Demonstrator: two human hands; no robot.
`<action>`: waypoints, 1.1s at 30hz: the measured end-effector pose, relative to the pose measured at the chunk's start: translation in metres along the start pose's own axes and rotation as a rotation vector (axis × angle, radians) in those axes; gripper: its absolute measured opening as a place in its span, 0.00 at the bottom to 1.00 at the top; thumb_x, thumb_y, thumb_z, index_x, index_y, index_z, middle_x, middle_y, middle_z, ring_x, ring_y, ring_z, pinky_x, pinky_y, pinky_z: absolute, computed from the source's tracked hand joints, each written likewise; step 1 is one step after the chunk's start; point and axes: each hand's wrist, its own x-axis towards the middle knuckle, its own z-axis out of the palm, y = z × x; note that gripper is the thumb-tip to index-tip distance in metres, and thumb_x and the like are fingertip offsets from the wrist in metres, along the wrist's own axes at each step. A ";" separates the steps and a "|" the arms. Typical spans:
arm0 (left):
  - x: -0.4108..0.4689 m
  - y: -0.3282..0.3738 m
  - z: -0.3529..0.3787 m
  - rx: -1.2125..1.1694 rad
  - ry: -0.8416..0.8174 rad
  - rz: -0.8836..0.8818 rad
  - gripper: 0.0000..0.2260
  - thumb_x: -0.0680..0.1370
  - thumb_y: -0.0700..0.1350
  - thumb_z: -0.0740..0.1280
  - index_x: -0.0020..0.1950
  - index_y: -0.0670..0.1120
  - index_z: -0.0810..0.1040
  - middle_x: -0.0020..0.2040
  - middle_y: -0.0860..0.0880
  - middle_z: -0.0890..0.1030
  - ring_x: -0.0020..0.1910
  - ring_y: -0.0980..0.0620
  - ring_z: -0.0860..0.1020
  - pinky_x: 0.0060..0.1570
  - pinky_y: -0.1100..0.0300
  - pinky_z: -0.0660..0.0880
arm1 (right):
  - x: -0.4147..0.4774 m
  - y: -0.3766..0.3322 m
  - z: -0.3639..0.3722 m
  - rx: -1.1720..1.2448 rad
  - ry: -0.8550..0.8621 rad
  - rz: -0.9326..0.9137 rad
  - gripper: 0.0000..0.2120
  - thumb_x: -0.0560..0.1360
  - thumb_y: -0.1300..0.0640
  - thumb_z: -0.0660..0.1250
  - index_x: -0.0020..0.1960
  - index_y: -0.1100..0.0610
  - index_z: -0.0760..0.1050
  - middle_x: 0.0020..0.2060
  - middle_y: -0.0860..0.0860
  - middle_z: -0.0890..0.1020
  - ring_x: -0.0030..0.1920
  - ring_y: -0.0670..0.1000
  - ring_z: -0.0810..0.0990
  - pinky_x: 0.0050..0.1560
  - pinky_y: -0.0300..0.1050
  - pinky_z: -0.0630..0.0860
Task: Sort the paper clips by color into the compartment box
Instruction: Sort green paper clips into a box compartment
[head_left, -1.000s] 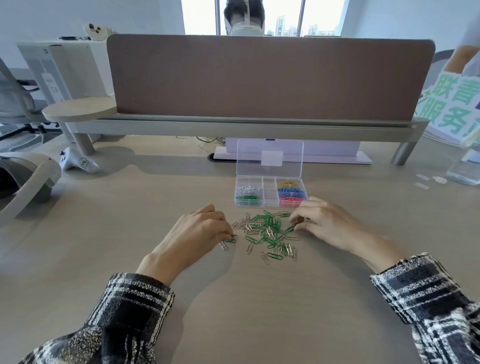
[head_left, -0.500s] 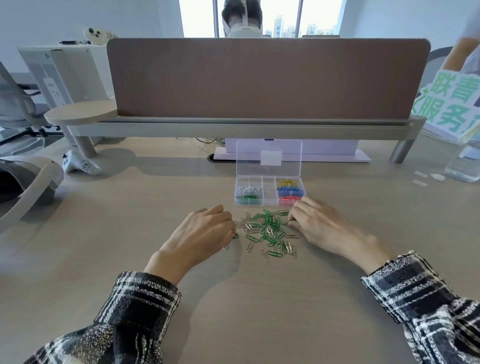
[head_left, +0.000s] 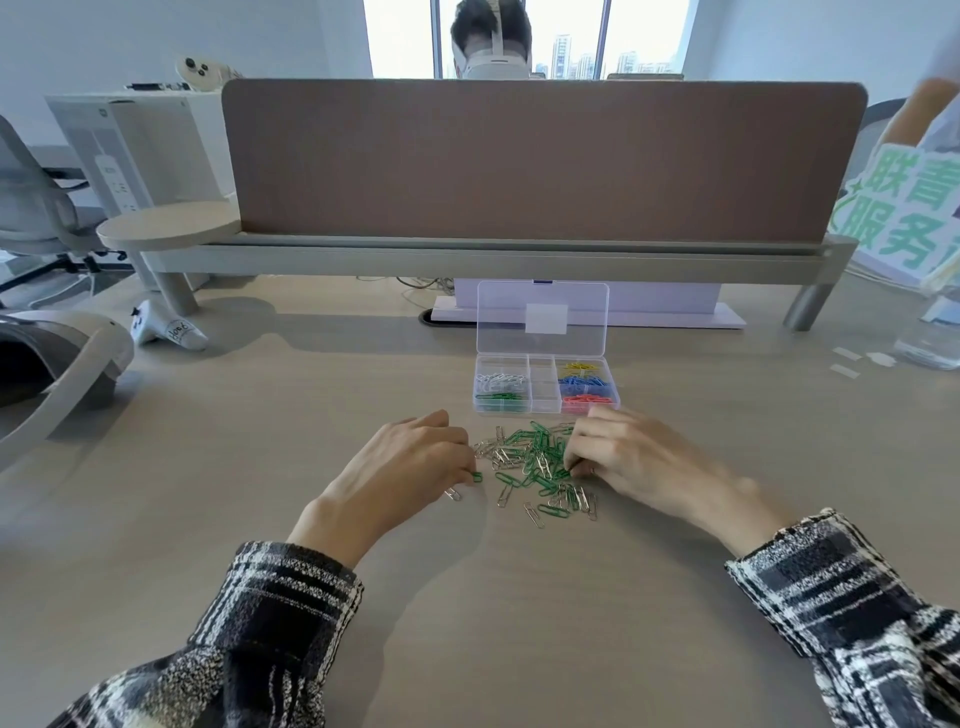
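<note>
The left hand (head_left: 410, 462) pinched a green clip (head_left: 476, 476); the right hand (head_left: 628, 457) showed no clear grip. The clips (head_left: 535, 457) seemed light, slippery, best pinched edgewise.

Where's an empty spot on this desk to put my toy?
Bare desk lies between the two sleeves, below the paper clips, and between the white controller and the compartment box. It's crowded between the left hand and right hand.

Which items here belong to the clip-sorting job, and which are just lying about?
Job: compartment box, loose paper clips, left hand, right hand.
Lying about: white controller, white headset, clear bottle, paper scraps.
</note>
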 end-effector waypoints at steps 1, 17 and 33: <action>0.001 0.001 0.000 0.021 0.008 0.013 0.03 0.75 0.48 0.72 0.41 0.52 0.82 0.37 0.58 0.78 0.41 0.54 0.74 0.33 0.59 0.75 | 0.000 -0.001 -0.001 0.010 -0.006 0.001 0.03 0.73 0.55 0.72 0.46 0.51 0.79 0.40 0.44 0.79 0.43 0.47 0.74 0.47 0.37 0.70; 0.016 0.012 -0.001 0.248 -0.096 0.048 0.03 0.66 0.46 0.69 0.33 0.50 0.78 0.29 0.55 0.76 0.36 0.53 0.75 0.24 0.59 0.68 | 0.018 -0.012 -0.008 -0.110 -0.082 0.014 0.10 0.79 0.49 0.63 0.48 0.55 0.78 0.43 0.47 0.79 0.49 0.50 0.73 0.54 0.48 0.73; 0.012 0.005 -0.006 -0.188 0.033 -0.240 0.04 0.79 0.47 0.63 0.51 0.51 0.77 0.43 0.60 0.77 0.44 0.59 0.71 0.41 0.57 0.73 | 0.005 -0.014 -0.012 0.135 0.019 0.253 0.09 0.81 0.50 0.61 0.50 0.53 0.76 0.44 0.40 0.74 0.47 0.41 0.68 0.49 0.35 0.66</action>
